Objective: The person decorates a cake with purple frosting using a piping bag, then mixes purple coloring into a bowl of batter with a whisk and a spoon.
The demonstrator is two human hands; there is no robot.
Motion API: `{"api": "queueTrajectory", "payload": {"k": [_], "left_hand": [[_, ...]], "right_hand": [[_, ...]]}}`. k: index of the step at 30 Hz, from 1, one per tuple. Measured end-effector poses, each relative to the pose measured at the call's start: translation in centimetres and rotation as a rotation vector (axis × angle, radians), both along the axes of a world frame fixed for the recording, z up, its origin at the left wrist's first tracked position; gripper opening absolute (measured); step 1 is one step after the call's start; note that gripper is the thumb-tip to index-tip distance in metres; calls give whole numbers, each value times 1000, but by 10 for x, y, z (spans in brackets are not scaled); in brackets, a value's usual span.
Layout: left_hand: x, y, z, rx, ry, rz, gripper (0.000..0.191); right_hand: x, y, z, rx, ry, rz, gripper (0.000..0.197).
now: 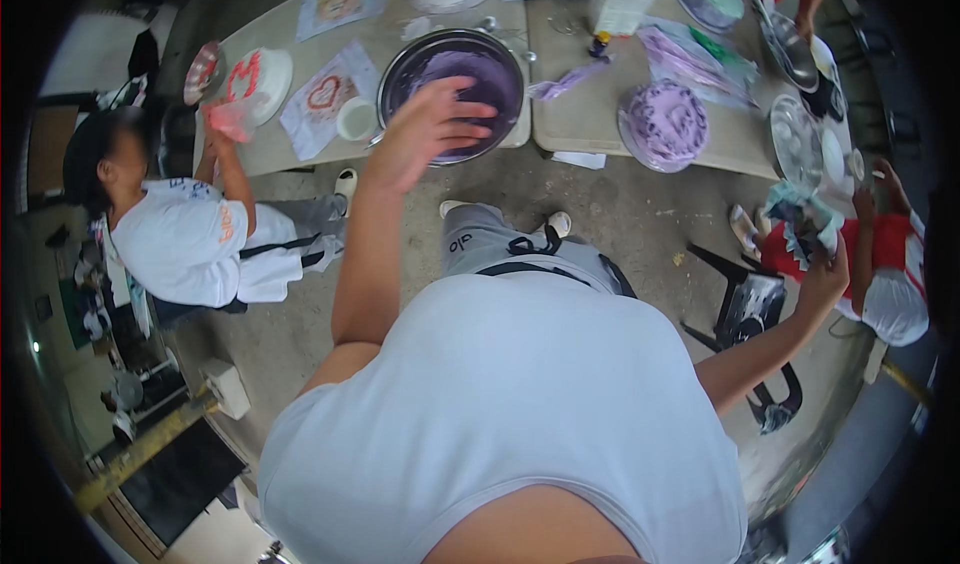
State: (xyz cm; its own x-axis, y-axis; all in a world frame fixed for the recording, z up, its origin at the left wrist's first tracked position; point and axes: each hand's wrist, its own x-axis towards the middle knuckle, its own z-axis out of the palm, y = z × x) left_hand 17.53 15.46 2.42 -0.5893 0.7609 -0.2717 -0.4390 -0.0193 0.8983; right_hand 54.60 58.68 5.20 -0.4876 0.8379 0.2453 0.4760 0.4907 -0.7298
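My left hand (439, 132) hovers over the near part of a metal mixing bowl (513, 76), fingers spread and holding nothing. Purple frosting (450, 65) is smeared inside the bowl. Far out to the side, my right hand (829, 264) grips a crumpled, stained teal cloth or sheet (806, 215). A white cup (357, 119) stands just left of the bowl. To the bowl's right are a purple-smeared strip (574, 80), perhaps a piping bag, and a purple frosted cake (667, 122) near the table's front edge.
At left, a person (187, 234) holds a pink piping bag (232, 119) by a white cake (271, 83). A heart-marked sheet (328, 98) lies between. Another person (885, 264) is beyond my right hand. A black stool (754, 309) stands on the floor. Plastic sheets (690, 57) cover some tabletop.
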Motion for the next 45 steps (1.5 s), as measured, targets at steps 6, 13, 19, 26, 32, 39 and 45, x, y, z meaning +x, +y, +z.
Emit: {"api": "queueTrajectory", "payload": {"k": [6,13,19,26,32,39,45], "left_hand": [[-15,-57,5,-17,-37,351,44],[-14,-80,14,5,-48,481,43],[1,-95,15,-86,-80,570,43],[8,-96,17,-134,-102,641,41],[1,-79,8,-134,-142,627,40],[-11,-84,8,-280,20,717,32],[-37,-75,-14,-773,638,604,18]], "right_hand": [[-7,82,-70,273,-317,-259,36],[-62,180,-228,-326,58,-122,35],[-107,193,-278,73,-193,-130,27],[-133,198,-324,-1085,360,-197,39],[-107,236,-343,-441,152,-305,34],[-107,172,-288,-296,-213,-1040,52],[-40,103,-287,155,45,-750,23]]}}
